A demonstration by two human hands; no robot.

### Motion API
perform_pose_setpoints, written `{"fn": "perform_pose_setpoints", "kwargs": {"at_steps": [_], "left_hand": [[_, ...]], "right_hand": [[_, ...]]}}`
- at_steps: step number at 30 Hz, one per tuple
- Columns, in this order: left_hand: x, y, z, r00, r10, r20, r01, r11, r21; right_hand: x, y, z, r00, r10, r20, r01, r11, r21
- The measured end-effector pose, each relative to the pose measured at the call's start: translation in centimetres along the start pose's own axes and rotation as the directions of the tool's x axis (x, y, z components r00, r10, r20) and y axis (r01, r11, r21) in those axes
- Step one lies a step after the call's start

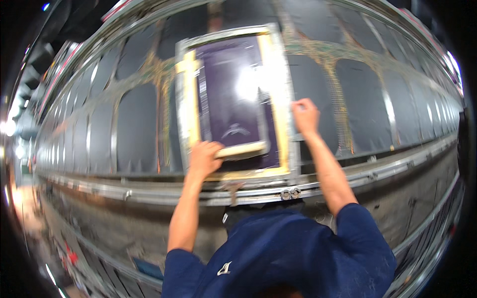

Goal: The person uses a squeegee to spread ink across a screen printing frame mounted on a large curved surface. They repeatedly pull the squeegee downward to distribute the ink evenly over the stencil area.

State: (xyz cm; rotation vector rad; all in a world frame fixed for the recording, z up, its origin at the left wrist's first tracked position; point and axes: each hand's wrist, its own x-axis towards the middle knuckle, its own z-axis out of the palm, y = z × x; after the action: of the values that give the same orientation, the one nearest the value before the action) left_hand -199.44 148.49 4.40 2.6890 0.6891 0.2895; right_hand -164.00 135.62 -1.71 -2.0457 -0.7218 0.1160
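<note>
Sleeves of a dark blue shirt (288, 248) fill the lower edge of the head view, and two bare forearms rise from them toward a long printing table (124, 129).

The left hand (203, 158) sits at the near end of a squeegee (241, 150), a pale wooden bar lying across the lower part of a screen frame (233, 99). The fingers are clenched round the left end of the bar, though the grip is seen from behind and how far they wrap is hard to tell.

The right hand (304, 115) rests on the right side of the frame, fingers curled down over its outer edge, apparently pressing it rather than lifting it. Whether the fingertips hook under the rim cannot be told.

The frame is a metal rectangle with yellowish tape along its inner border and a dark purple mesh, lying flat on the table straight ahead of the person. A bright glare covers the upper right of the mesh.

Just nearer than the frame, a metal rail (258, 193) runs along the table's front edge, with a small bracket (290, 193) fixed to it below the frame's right corner.

Beyond and to both sides, dark fabric panels (362, 104) lie in a row on the table, with streaks of yellowish residue between them.
</note>
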Motion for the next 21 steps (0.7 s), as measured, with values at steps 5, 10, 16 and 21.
{"fn": "perform_pose_setpoints", "kwargs": {"at_steps": [5,10,16,21], "left_hand": [[-6.3,-7.2,-4.4,0.998,0.018,-0.053,-0.015,0.998,0.056],[-12.4,-6.7,-4.1,0.988,0.100,-0.119,-0.087,0.990,0.109],[-13.2,-7.1,-2.1,0.981,0.167,-0.099,-0.155,0.981,0.120],[-6.1,-12.0,-2.3,0.979,0.187,-0.082,-0.177,0.977,0.117]], "right_hand": [[-5.0,-6.3,7.7,0.998,0.064,-0.003,-0.063,0.992,0.110],[-5.8,-7.7,8.1,0.995,0.100,-0.015,-0.099,0.992,0.075],[-5.2,-7.3,9.7,0.968,0.234,0.092,-0.229,0.972,-0.059],[-5.3,-4.2,10.9,0.993,0.079,0.093,-0.068,0.992,-0.109]]}}
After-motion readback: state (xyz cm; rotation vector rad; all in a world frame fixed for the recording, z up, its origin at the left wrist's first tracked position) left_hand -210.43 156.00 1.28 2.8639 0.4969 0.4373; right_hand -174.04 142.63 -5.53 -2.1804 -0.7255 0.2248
